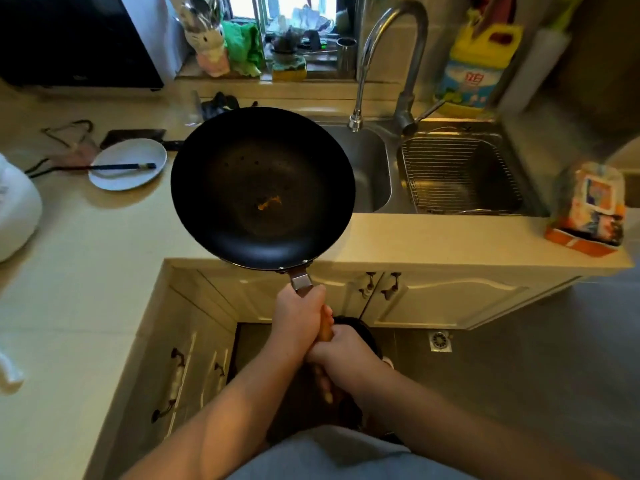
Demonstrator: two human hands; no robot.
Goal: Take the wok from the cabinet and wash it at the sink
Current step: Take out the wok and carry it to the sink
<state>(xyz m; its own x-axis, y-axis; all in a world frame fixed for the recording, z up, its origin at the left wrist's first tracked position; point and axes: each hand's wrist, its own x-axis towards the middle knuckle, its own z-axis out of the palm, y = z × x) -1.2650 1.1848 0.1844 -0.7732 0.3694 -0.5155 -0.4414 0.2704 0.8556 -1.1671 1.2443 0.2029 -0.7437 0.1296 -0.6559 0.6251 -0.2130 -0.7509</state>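
Now both my hands are wrapped tight on the wooden handle, left hand point(300, 318) ahead of right hand point(341, 351), so the wok point(262, 187) reaches straight up-frame from my grip, hovering mid-frame just left of the sink point(375, 157).

- Daylight from the overexposed window point(304, 8) behind the curved steel tap point(391, 60).
- Dim, shadowed floor below the cream cabinet doors point(450, 299).
- Strong wide-angle bending of the pale countertop point(86, 254) edges.
- Soft blur on the orange packet point(588, 209) at right.
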